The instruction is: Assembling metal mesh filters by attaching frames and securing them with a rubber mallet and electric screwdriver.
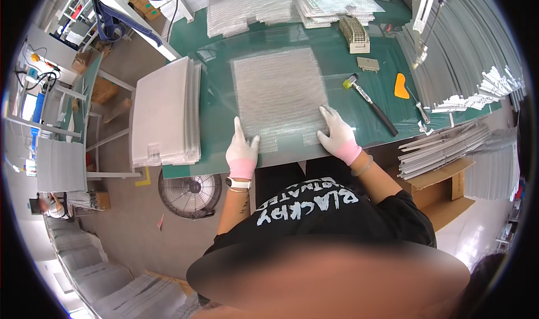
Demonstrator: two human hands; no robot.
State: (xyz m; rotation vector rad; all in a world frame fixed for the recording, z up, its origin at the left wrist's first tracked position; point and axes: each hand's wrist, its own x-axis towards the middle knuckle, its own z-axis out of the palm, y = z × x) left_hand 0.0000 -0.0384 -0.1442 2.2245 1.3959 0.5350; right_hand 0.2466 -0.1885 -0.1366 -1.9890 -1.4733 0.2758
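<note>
A square, silvery mesh sheet [281, 91] lies flat on the green table top [219, 94] in front of me. Both of my hands wear white gloves with pink cuffs. At the sheet's near left edge rests my left hand [243, 150], its index finger stretched forward along the side and the thumb apart. My right hand [339, 135] lies at the near right edge, fingers extended on the border and thumb spread inward. Neither hand grips the sheet. Right of it lies a mallet [370, 103] with a black handle and a yellow-green head end.
Stacked pale sheets [165, 111] overhang the table's left edge; more mesh sheets [250, 7] lie at the back. A beige slotted block [355, 35], an orange scraper-like piece [401, 86] and a screwdriver [421, 110] sit to the right. Long grey strips [460, 44] fill the far right. A floor fan [191, 192] stands below.
</note>
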